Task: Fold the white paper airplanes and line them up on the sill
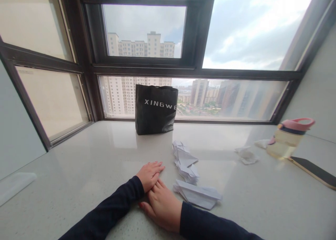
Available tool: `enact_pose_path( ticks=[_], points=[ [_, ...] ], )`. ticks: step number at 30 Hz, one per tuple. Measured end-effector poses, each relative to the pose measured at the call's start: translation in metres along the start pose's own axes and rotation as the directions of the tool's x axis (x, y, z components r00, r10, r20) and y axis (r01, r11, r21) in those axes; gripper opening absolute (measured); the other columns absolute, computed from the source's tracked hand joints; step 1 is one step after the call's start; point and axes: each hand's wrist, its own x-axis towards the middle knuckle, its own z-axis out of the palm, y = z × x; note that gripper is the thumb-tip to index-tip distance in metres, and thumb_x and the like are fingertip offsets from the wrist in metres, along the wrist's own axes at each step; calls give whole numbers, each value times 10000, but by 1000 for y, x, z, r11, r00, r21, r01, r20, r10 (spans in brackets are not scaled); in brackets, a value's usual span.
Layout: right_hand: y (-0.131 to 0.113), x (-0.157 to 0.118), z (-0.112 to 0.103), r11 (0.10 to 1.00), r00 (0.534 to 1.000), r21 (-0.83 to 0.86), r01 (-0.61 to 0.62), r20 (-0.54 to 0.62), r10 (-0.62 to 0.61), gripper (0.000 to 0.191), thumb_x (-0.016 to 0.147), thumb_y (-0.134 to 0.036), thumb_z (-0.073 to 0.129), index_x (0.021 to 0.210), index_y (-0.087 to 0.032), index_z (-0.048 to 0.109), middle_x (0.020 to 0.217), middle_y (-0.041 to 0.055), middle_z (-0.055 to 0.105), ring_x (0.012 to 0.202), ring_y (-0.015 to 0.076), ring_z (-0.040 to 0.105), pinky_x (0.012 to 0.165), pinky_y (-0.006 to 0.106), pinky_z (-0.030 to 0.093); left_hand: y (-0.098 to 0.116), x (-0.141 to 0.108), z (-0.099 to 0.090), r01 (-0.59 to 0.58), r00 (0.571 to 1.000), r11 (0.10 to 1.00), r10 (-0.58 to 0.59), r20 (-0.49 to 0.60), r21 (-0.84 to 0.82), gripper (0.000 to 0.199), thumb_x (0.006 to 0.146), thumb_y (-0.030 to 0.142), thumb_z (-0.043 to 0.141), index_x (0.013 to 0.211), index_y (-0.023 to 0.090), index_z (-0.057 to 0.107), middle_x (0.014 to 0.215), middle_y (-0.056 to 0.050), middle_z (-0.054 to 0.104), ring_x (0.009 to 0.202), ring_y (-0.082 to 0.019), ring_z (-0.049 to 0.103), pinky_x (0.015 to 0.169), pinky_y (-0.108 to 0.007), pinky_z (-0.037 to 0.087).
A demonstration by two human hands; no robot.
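Observation:
My left hand (149,174) lies flat on the pale countertop (86,163), palm down, with its fingers stretched out to the right. Just in front of me, my right hand (165,205) rests palm down, its fingertips meeting the underside of the left hand and its thumb out to the side. Neither hand shows anything in its grasp. To the right of both hands is a folded white paper (199,193), shaped like a paper plane. Beyond it, a row of more folded white papers (185,159) overlaps, running toward the window.
A black bag (156,110) with white lettering stands by the window. At the right are a pink-lidded bottle (287,140), a phone (315,170) and crumpled white tissues (246,155). A whitish flat object (17,185) lies at the left edge.

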Motion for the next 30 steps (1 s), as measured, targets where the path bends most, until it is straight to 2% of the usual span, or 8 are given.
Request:
enact_pose_path(
  ticks=[7, 30],
  points=[
    [0, 0, 0, 1000, 1000, -1, 2, -11, -2, 488, 819, -370, 395, 1214, -84, 403, 1249, 148, 429, 1149, 239, 354, 975, 388, 239, 0, 0, 0, 0, 1000, 1000, 0, -6, -1, 427, 761, 176, 344, 1160, 223, 487, 1263, -16, 430, 1178, -170, 336, 995, -371, 211],
    [0, 0, -1, 999, 999, 29, -17, 41, 15, 505, 824, -378, 371, 1227, -73, 389, 1259, 159, 411, 1177, 263, 311, 973, 404, 238, 1, 0, -1, 2, 1000, 1000, -2, -1, 7, 426, 763, 170, 341, 1160, 217, 488, 1266, -17, 427, 1179, -167, 335, 997, -361, 212]
  ],
)
